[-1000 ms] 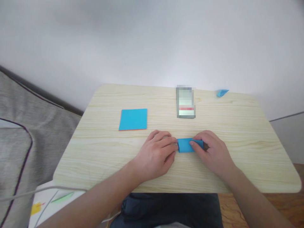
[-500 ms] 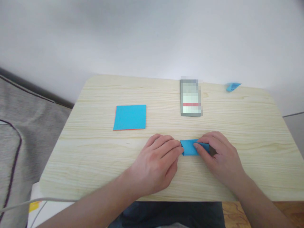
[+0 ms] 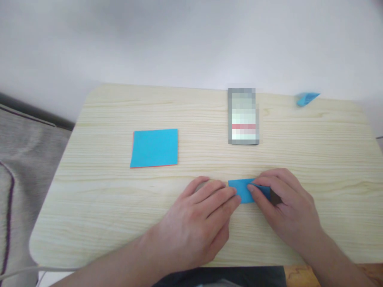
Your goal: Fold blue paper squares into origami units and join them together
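A narrow strip of folded blue paper [image 3: 243, 191] lies on the table in front of me. My right hand [image 3: 287, 203] pinches its right part between thumb and forefinger, where a flap stands partly raised. Across the strip's left end rest the fingertips of my left hand [image 3: 203, 219], its fingers stretched out and pressing from above. Part of the left end is hidden under those fingers. Farther left lies a stack of blue paper [image 3: 154, 148] with a thin red edge showing beneath.
A phone-like device [image 3: 243, 116], blurred out, lies near the table's back edge. A small folded blue paper piece [image 3: 307, 99] sits at the back right. The pale wooden table [image 3: 95, 191] meets a white wall. A cable [image 3: 60, 268] crosses its front left corner.
My left fingertips have moved onto the strip's left end, which now looks flatter. My right hand keeps its pinch. The view has come slightly closer to the table.
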Available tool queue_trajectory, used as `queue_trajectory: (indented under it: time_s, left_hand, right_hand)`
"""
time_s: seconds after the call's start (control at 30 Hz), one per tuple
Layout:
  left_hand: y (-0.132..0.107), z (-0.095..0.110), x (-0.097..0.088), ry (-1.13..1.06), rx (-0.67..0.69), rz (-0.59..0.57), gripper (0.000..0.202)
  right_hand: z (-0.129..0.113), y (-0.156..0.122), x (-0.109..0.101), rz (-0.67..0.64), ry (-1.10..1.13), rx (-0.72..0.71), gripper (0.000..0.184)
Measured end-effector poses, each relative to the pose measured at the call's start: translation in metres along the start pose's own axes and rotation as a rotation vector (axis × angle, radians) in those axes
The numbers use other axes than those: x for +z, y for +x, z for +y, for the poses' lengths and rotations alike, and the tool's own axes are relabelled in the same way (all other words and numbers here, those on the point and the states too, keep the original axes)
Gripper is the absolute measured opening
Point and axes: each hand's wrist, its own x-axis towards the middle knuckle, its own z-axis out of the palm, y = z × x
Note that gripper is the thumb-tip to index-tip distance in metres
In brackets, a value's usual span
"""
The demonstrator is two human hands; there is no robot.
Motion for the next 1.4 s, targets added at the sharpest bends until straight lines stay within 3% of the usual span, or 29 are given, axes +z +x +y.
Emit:
queue_trajectory:
  time_s: [0.63,0.87,1.4]
  left_hand:
    - [0.003,0.0,0.001,0.042,-0.03,-0.037,0.038]
    - [0.001,0.001,0.003,0.053,-0.031,-0.025,0.035]
    - [0.003,0.002,0.005,0.074,-0.031,0.013,0.033]
  right_hand:
    - [-0.002,-0.001,0.001,0.026,-0.033,0.021,0.005]
    - [0.0,-0.005,0.001,0.063,-0.034,0.214,0.033]
    - [-0.001,-0.011,0.0,0.12,-0.026,0.129,0.011]
